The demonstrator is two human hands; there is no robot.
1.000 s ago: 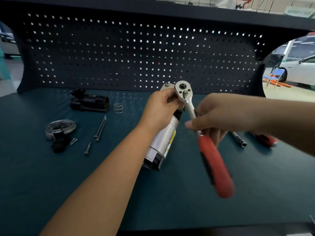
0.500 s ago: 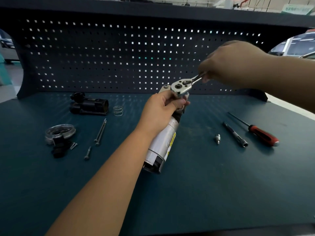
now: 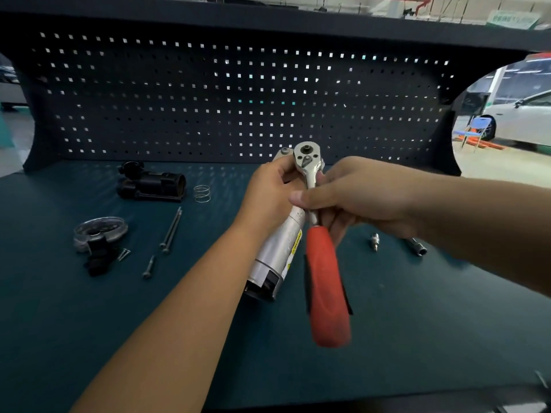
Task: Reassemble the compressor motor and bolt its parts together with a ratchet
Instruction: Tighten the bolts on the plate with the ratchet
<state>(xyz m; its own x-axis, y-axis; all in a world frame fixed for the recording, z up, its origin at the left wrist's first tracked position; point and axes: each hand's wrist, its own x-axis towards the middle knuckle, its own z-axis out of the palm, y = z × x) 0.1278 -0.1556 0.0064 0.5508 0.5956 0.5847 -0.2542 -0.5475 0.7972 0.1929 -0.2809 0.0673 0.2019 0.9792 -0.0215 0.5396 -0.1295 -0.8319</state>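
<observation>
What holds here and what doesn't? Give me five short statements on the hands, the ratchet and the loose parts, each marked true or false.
1. The right hand grips the ratchet by its metal shank, just above the red handle. True.
2. The left hand lies flat on the table. False: it holds the upper end of the silver motor.
3. The spring lies on the table beside the black housing. True.
4. The ratchet's red handle points up at the pegboard. False: it hangs down toward the camera, with the head uppermost.
5. The two long bolts sit in the motor. False: they lie on the table, left of it.
</observation>
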